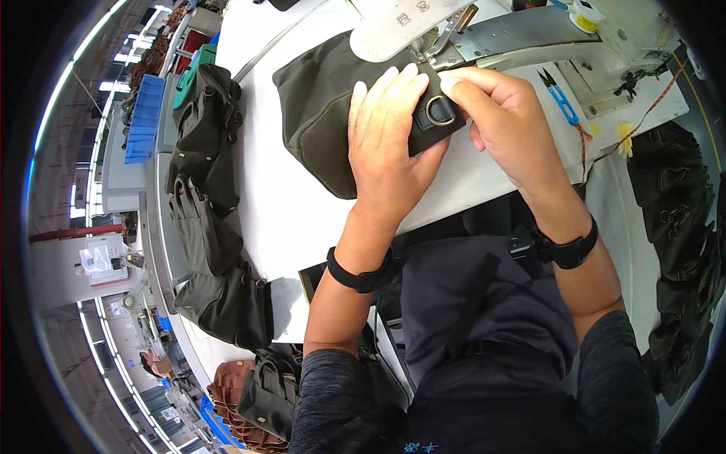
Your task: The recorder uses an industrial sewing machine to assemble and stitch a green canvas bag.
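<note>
A dark olive fabric bag [314,113] lies under the sewing machine's pale head [397,26] and metal presser foot [429,54]. My left hand [389,144] lies flat on it, fingers stretched and thumb down beside the black strap tab with a metal D-ring [432,113]. My right hand [510,125] pinches the bag's upper right corner near the needle area, fingertips partly hidden. Blue-handled thread snips [560,98] rest just right of it.
Similar olive bags [200,219] line the white worktable's [280,242] left edge beside a blue crate [141,117]. More dark pieces [669,250] hang at the right. Brown items [231,401] are piled lower left. A red-orange cord [654,106] crosses the machine's bed.
</note>
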`<state>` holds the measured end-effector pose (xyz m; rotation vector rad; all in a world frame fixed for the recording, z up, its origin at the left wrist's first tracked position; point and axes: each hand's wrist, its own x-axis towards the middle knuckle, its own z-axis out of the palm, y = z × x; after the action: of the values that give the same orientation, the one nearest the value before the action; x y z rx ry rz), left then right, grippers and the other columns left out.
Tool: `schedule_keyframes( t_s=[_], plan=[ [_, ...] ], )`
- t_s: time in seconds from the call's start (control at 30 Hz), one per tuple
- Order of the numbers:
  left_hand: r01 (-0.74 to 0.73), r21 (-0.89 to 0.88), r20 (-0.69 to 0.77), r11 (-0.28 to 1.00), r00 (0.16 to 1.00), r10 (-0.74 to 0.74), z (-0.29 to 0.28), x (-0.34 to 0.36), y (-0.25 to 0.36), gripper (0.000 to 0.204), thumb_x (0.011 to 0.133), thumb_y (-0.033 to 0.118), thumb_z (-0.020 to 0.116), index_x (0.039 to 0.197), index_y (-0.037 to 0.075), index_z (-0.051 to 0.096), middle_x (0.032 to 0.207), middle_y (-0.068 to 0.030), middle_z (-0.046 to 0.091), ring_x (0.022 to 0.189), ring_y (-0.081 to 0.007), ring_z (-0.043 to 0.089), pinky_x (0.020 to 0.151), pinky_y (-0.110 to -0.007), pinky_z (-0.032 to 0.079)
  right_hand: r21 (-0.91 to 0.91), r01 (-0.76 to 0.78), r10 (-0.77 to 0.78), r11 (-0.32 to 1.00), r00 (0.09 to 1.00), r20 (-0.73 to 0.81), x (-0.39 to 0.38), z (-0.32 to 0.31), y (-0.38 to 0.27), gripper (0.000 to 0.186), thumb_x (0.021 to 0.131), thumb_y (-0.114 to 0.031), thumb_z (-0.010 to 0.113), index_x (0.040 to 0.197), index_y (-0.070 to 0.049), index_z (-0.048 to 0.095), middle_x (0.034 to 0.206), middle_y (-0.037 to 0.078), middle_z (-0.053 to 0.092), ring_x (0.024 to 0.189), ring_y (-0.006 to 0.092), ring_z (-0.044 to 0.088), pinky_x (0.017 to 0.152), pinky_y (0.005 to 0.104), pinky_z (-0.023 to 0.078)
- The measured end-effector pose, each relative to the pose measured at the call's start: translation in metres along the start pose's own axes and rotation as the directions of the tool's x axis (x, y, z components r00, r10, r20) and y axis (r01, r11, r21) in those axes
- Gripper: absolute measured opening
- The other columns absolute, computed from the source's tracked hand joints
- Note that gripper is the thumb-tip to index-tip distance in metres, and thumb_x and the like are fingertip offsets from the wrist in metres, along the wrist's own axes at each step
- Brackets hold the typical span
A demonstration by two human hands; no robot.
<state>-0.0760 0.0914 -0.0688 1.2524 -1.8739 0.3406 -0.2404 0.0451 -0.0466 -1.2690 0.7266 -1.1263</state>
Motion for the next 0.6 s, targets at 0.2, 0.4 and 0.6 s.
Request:
schedule_keyframes(
  t_s=[0.2,0.4,0.6],
  plan=[
    [-0.003,-0.035,-0.029,0.999,1.0,0.002,0.003,0.005,-0.01,0.069,0.068,0.01,0.09,0.131,0.006,0.062,0.134,-0.012,0.067,0.127,-0.0345,0.061,0.116,-0.058,0.036,-0.009,0.02,-0.02,1.0,1.0,-0.009,0.005,0.001,0.003,0.02,0.098,-0.012,0.058,0.087,0.002,0.067,0.07,-0.006,0.055,0.066,0.0018,0.044,0.057,0.0238,0.037],
    [-0.029,0.009,0.066,1.0,0.997,0.029,-0.01,0.009,-0.002,0.067,0.075,0.02,0.088,0.133,0.004,0.059,0.137,-0.0153,0.063,0.132,-0.0391,0.055,0.116,-0.058,0.035,-0.082,0.1,-0.097,0.992,0.994,0.046,0.005,-0.009,0.015,0.023,0.1,-0.016,0.057,0.093,0.002,0.07,0.07,-0.005,0.057,0.064,0.0018,0.045,0.056,0.0235,0.038],
    [0.001,0.189,-0.066,0.982,0.998,0.012,-0.003,0.007,0.017,0.032,0.085,0.008,0.078,0.116,0.008,0.072,0.125,-0.0086,0.069,0.118,-0.031,0.062,0.101,-0.04,0.048,-0.225,0.162,-0.129,0.961,0.979,0.155,0.001,-0.022,0.036,0.026,0.102,-0.024,0.061,0.102,0.0,0.071,0.078,-0.002,0.065,0.071,0.0051,0.052,0.062,0.0249,0.043]
  ],
)
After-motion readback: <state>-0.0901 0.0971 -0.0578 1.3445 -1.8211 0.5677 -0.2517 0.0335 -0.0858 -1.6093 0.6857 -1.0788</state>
